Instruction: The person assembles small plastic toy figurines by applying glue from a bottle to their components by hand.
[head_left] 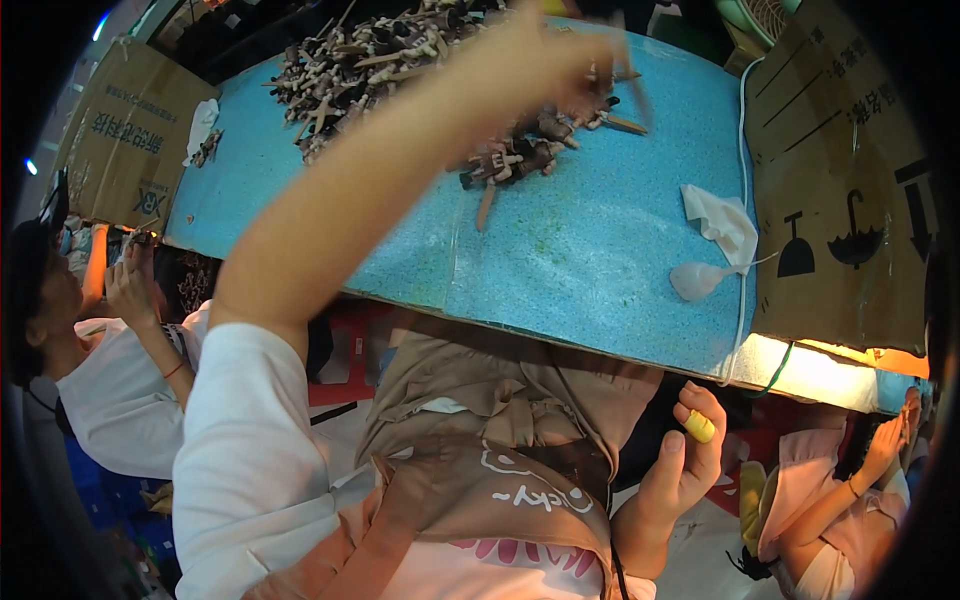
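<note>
My left arm stretches across the blue-topped table (600, 250). My left hand (575, 65) is smeared by motion over the right part of a heap of small brown and pale figurines (370, 70) with flat brown sticks among them. Its fingers cannot be made out, nor whether they hold anything. A smaller cluster of figurines (510, 160) lies below the hand, one stick pointing toward me. Off the table's near edge, my right hand (690, 450) is raised, fingers loosely curled and thumb apart, with nothing visible in it. A yellow finger cot (699, 427) covers one finger.
A white squeeze bulb (697, 281) with a thin nozzle and a crumpled white tissue (722, 222) lie at the right, beside a white cord (743, 170). Cardboard boxes (840, 150) stand at both ends. Other people work at left (130, 400) and right (840, 500).
</note>
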